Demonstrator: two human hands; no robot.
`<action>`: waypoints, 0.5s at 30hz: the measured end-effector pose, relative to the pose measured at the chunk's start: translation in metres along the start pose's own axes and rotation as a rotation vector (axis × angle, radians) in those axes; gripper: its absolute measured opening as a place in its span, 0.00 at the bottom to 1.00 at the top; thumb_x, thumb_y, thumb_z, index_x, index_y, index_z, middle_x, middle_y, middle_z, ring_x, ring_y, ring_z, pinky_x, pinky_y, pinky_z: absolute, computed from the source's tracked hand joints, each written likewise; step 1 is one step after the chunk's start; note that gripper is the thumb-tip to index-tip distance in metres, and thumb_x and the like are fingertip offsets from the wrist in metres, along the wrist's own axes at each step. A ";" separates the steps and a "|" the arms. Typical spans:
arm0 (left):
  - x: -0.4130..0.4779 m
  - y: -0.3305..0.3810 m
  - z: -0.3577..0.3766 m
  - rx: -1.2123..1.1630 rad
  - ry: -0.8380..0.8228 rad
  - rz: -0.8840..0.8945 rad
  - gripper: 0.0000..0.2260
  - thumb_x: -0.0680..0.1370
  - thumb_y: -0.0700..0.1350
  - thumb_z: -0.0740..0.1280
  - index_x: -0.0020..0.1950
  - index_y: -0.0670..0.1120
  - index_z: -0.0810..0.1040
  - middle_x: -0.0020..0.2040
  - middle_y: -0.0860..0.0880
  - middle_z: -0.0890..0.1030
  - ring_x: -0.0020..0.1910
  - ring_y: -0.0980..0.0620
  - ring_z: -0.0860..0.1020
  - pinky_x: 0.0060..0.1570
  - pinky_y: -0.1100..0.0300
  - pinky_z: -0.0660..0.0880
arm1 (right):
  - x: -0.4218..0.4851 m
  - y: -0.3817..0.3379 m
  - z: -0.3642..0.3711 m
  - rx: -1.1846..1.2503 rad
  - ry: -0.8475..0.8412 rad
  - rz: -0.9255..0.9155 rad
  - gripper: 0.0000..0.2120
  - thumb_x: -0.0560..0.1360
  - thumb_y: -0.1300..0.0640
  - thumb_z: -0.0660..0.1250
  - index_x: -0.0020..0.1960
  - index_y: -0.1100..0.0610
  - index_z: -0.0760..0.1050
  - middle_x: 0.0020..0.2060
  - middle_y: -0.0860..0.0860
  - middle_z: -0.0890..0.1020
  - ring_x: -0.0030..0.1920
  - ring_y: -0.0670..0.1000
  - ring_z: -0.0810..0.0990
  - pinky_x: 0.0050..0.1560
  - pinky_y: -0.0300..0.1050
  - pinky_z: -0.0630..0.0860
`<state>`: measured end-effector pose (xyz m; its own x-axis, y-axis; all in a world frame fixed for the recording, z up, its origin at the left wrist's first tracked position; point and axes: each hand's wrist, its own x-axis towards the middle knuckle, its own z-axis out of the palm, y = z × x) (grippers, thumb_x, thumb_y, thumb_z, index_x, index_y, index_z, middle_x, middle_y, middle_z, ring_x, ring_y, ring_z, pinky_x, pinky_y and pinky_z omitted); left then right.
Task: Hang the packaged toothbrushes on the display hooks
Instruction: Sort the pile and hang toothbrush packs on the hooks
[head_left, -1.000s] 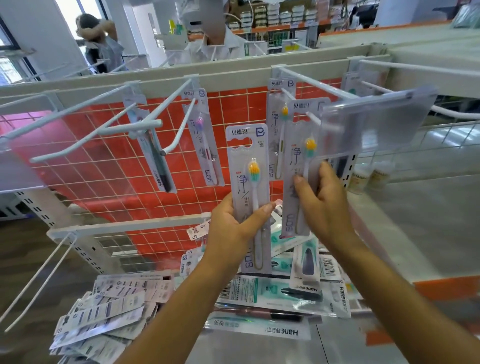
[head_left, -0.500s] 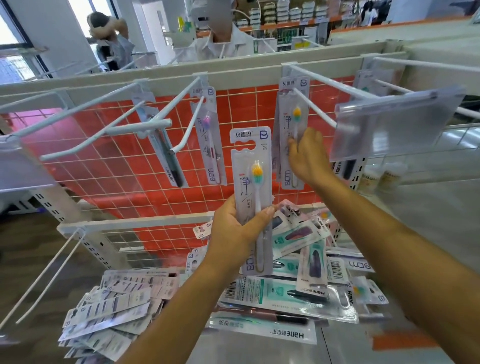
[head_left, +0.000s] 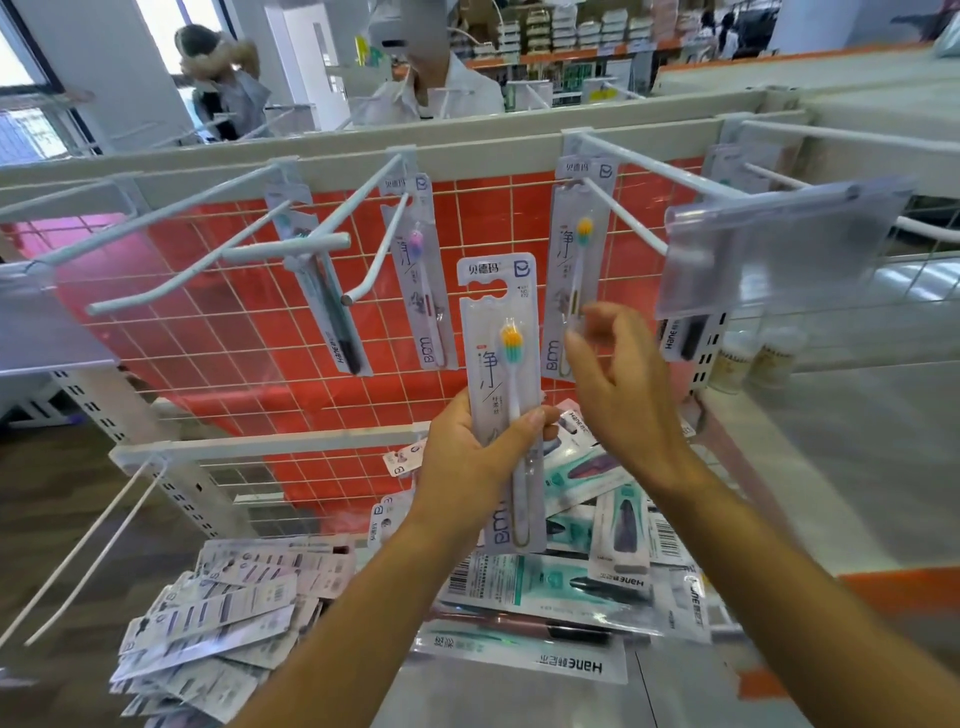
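left hand (head_left: 467, 462) grips a toothbrush pack (head_left: 491, 332) (marked "bdm"); right hand (head_left: 623, 400) loosely curled, empty.

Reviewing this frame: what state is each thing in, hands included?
Left hand: holds the held pack upright.
Held pack: not yet hung.
Right hand: empty, fingers loosely curled.
Hung yellow-bristle pack: hanging.
Purple-bristle pack: hanging.
Dark Hane pack: hanging.
Loose packs: piled, not hung.

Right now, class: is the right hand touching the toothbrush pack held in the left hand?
Apart. Head view shows a clear gap between the right hand and the held toothbrush pack.
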<state>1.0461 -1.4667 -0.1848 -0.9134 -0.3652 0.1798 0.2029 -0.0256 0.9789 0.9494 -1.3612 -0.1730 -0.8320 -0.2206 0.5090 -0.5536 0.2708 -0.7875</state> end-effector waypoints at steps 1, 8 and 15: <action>0.000 0.000 0.001 -0.001 0.003 0.004 0.13 0.71 0.47 0.70 0.55 0.47 0.77 0.46 0.48 0.86 0.47 0.51 0.85 0.44 0.62 0.80 | -0.007 -0.001 -0.002 0.068 -0.048 0.016 0.04 0.80 0.55 0.61 0.54 0.51 0.71 0.49 0.48 0.77 0.51 0.48 0.77 0.54 0.49 0.77; -0.003 0.000 0.005 0.004 -0.018 0.020 0.11 0.74 0.44 0.69 0.56 0.48 0.78 0.43 0.55 0.85 0.44 0.57 0.84 0.41 0.65 0.79 | -0.039 -0.020 -0.009 0.399 -0.258 0.070 0.10 0.81 0.59 0.59 0.50 0.48 0.76 0.44 0.49 0.83 0.46 0.48 0.83 0.46 0.42 0.81; -0.012 0.005 0.009 0.072 -0.070 0.054 0.14 0.71 0.50 0.70 0.55 0.51 0.78 0.45 0.51 0.85 0.46 0.52 0.84 0.44 0.59 0.81 | -0.046 -0.032 -0.018 0.496 -0.291 0.102 0.05 0.77 0.59 0.66 0.50 0.50 0.78 0.45 0.46 0.84 0.46 0.47 0.84 0.46 0.42 0.81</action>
<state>1.0547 -1.4547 -0.1816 -0.9248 -0.2985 0.2360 0.2285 0.0602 0.9717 1.0043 -1.3426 -0.1651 -0.7972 -0.4838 0.3611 -0.3302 -0.1513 -0.9317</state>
